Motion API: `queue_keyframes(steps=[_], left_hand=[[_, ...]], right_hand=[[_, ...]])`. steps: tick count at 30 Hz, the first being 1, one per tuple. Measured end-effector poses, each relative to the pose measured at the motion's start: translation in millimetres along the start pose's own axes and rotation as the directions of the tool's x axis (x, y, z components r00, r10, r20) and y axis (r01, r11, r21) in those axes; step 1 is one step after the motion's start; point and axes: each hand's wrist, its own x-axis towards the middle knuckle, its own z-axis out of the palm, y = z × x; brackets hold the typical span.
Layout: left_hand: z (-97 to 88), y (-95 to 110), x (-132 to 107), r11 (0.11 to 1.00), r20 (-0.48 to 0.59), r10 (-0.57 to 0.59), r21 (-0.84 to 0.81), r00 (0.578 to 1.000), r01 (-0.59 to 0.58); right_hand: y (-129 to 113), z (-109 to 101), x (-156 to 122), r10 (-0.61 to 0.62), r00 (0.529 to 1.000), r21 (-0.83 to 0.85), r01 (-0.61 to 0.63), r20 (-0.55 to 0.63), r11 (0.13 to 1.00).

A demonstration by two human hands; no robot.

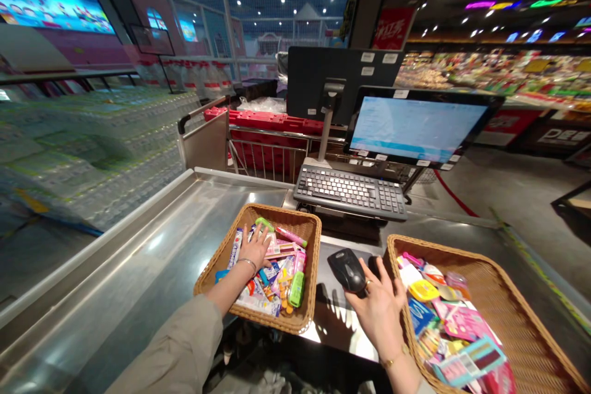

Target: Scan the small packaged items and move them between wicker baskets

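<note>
Two wicker baskets flank you at this checkout, one under each hand. From the head view, your left hand (pixel 255 248) is down in the left basket (pixel 220 271), fingers spread loosely over the packets (pixel 272 274), touching the pile but not yet closed on any one item. Your right hand (pixel 379 305) grips the black scanner (pixel 347 269), which lies on the steel tabletop (pixel 138 271) between the baskets; the right basket (pixel 517 314), just beside that hand, holds more bright packets. It looks like a picking step: next calls for pinching one packet free and bringing it under the scanner. Count: two baskets, one scanner, one keyboard (pixel 351 192) and one lit screen (pixel 415 128) beyond your hands; packets too jumbled to count.
</note>
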Motion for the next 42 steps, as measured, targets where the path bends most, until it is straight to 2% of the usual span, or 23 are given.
queue_keyframes(steps=[15,28,42], left_hand=[[-9.3,0.5,5.2,1.000,-0.055,0.024,0.010,0.998,-0.024],[-41.7,-5.2,3.1,0.999,-0.217,-0.010,-0.044,0.976,0.001],[-80.0,22.4,2.9,0.992,-0.362,-0.048,-0.125,0.931,0.003]], right_hand=[[0.6,-7.2,5.1,0.002,1.000,0.000,-0.002,-0.007,1.000],[-1.8,-9.2,6.7,0.006,1.000,0.024,-0.006,-0.005,1.000],[-1.6,-10.3,4.1,-0.022,0.998,-0.018,0.021,-0.058,1.000]])
